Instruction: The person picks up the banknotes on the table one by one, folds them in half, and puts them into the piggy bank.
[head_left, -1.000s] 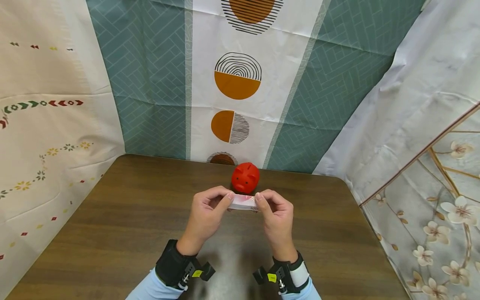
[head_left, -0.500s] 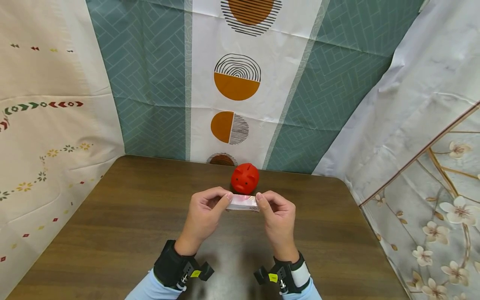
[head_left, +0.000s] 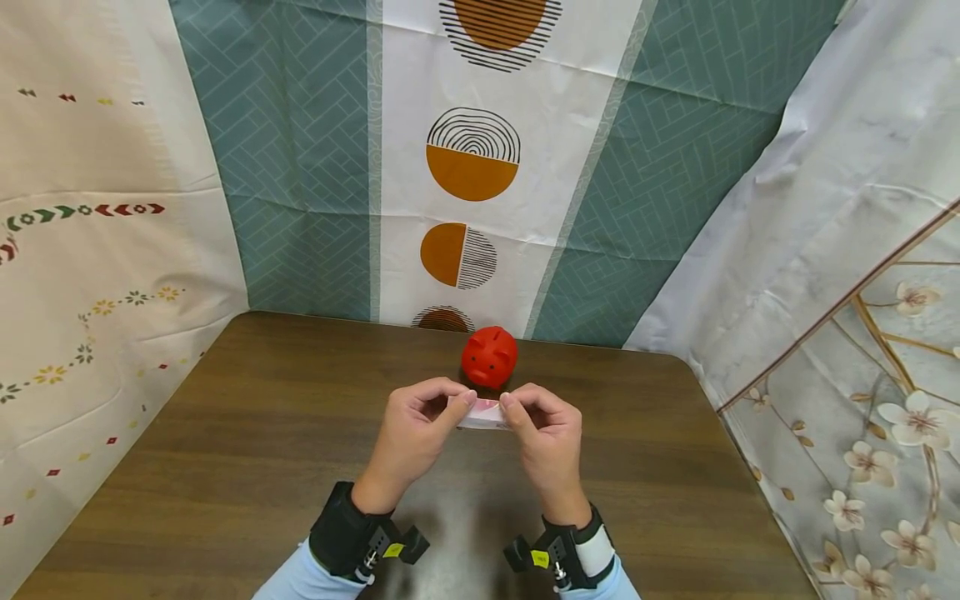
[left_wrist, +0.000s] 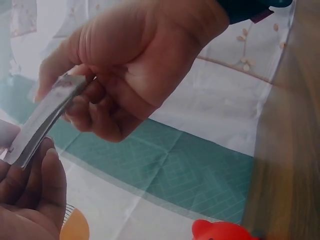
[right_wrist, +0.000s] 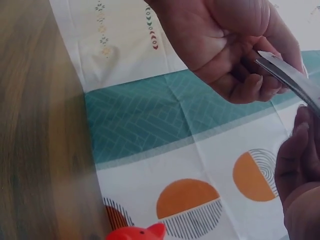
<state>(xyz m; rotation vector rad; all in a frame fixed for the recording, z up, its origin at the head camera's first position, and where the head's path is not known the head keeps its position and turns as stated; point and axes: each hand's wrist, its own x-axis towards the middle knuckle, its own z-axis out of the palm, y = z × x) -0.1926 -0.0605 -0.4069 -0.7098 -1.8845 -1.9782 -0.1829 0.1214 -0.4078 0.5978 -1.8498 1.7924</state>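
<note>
Between both hands is a small folded pink-and-white strip of paper (head_left: pixel 483 414), with several layers showing at its long edge. My left hand (head_left: pixel 412 437) pinches its left end between thumb and curled fingers. At the other end my right hand (head_left: pixel 551 437) grips it the same way. In the left wrist view the paper strip (left_wrist: pixel 45 117) is slightly bowed, with the right hand (left_wrist: pixel 135 65) at its upper end. The right wrist view shows the left hand (right_wrist: pixel 225 50) on the strip's near end. Just beyond the paper stands a red piggy bank (head_left: pixel 489 357).
The brown wooden table (head_left: pixel 225 450) runs back to a teal-and-white patterned curtain (head_left: pixel 307 167). Cream fabric (head_left: pixel 112 250) hangs along the left side and white floral fabric (head_left: pixel 847 400) along the right. Both wrists wear black camera bands.
Both thumbs have slid inward, so less of the paper strip shows between them. The hands and paper have come slightly toward me. The piggy bank has not moved.
</note>
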